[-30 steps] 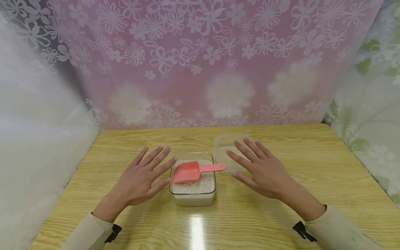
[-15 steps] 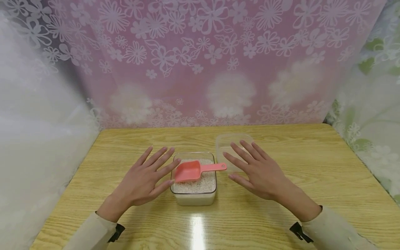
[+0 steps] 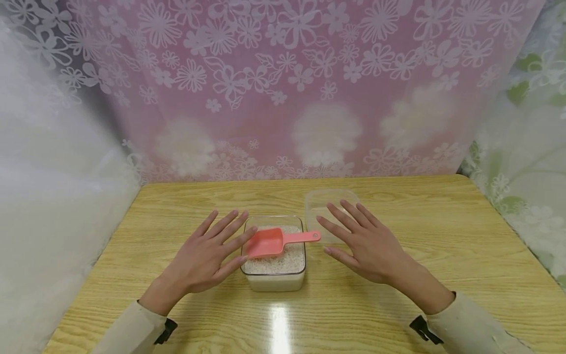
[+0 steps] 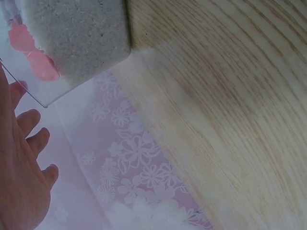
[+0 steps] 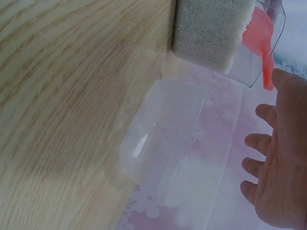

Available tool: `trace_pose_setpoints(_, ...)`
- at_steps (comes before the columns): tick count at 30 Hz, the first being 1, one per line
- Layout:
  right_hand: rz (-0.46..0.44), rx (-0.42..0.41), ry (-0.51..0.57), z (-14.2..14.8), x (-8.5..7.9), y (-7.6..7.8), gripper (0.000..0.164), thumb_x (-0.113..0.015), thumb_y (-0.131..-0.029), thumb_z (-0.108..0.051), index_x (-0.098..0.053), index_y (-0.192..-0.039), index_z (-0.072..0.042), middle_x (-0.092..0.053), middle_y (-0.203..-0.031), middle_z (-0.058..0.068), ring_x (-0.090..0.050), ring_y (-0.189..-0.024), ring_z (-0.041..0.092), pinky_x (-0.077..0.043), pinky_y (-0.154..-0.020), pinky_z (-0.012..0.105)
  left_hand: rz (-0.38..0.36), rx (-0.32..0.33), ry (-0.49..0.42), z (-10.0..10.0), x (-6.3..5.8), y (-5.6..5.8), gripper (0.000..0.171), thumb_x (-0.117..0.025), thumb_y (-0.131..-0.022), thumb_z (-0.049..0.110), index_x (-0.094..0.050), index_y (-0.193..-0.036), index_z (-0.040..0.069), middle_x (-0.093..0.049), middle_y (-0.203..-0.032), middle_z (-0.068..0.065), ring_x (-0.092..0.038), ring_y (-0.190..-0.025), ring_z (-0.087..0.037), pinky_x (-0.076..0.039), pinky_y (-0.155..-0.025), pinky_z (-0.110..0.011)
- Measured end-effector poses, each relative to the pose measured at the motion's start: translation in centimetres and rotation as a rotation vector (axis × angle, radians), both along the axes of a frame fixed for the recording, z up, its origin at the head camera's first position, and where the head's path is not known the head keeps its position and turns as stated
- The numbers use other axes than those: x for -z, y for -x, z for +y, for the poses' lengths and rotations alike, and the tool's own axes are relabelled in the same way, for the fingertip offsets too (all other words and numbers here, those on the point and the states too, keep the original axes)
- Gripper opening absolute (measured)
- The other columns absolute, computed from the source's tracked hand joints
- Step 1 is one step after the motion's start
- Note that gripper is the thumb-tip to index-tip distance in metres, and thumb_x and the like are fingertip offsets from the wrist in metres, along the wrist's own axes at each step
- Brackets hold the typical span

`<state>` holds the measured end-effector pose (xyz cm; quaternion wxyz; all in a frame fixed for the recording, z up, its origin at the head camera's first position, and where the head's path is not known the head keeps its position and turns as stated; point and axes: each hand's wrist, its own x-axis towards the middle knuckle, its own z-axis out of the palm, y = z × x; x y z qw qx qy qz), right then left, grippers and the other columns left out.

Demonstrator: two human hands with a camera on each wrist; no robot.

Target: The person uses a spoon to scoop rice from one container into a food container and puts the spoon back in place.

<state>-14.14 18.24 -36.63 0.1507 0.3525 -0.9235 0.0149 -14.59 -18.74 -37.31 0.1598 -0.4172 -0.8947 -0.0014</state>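
Note:
A clear square container [image 3: 275, 282] full of rice [image 3: 289, 260] stands on the table, and a pink scoop [image 3: 267, 242] lies on the rice with its handle sticking out over the right rim. My left hand [image 3: 199, 263] is spread palm down at the container's left, its index finger and thumb overlapping the rim and scoop edge in the head view. On the right, my right hand [image 3: 369, 248] is likewise spread, its thumb near the handle's end. Neither hand holds anything. Behind the right fingers sits a translucent empty plastic box [image 5: 160, 129], partly hidden by them in the head view.
The wood-grain table [image 3: 177, 201] ends at a pink flowered curtain [image 3: 283, 88] at the back. A whitish sheet [image 3: 57, 187] hangs at the left, and a leafy-print sheet [image 3: 522, 162] at the right.
Over the last second my left hand has shifted slightly right, toward the scoop, and my right hand slightly left. The container, scoop and box stay in place.

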Motion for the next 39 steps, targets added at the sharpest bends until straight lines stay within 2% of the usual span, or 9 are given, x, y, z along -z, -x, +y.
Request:
trace_pose_setpoints(14,-0.024,0.019,0.015,0.0,0.1,-0.2,0.063,-0.035,-0.099,-0.056,-0.03,-0.152,-0.023,-0.021,-0.157,0.006,-0.01,-0.144,0.026,-0.012,-0.116,0.046,0.008,0.027,-0.011,0.1,0.4,-0.1,0.059,-0.022,-0.103,0.051,-0.035,-0.15,0.02,-0.025,-0.156,-0.006,-0.019,-0.143,-0.027,-0.01,-0.115,-0.05)
trace_pose_setpoints(25,-0.046,0.019,0.059,-0.5,0.0,-0.5,0.062,-0.038,-0.099,-0.054,-0.029,-0.152,-0.024,-0.021,-0.157,0.006,-0.012,-0.144,0.028,-0.013,-0.116,0.046,0.002,0.022,-0.01,0.2,0.5,-0.2,0.058,-0.023,-0.103,0.05,-0.033,-0.151,0.02,-0.024,-0.156,-0.004,-0.019,-0.143,-0.026,-0.009,-0.116,-0.05)
trace_pose_setpoints(34,-0.089,0.062,0.149,-1.3,0.3,-0.8,0.06,-0.041,-0.1,-0.05,-0.028,-0.153,-0.024,-0.027,-0.154,0.008,-0.019,-0.142,0.028,-0.018,-0.115,0.044,-0.001,0.015,-0.009,0.2,0.6,-0.2,0.057,-0.022,-0.103,0.05,-0.033,-0.151,0.02,-0.024,-0.156,-0.003,-0.018,-0.143,-0.025,-0.009,-0.116,-0.05)
trace_pose_setpoints(39,-0.129,0.086,0.247,-1.9,0.5,-0.9,0.057,-0.043,-0.1,-0.045,-0.03,-0.152,-0.024,-0.032,-0.152,0.008,-0.028,-0.138,0.031,-0.028,-0.111,0.047,-0.007,0.008,-0.018,0.2,0.7,-0.2,0.057,-0.023,-0.103,0.05,-0.033,-0.151,0.02,-0.024,-0.156,-0.003,-0.017,-0.143,-0.025,-0.009,-0.116,-0.05)
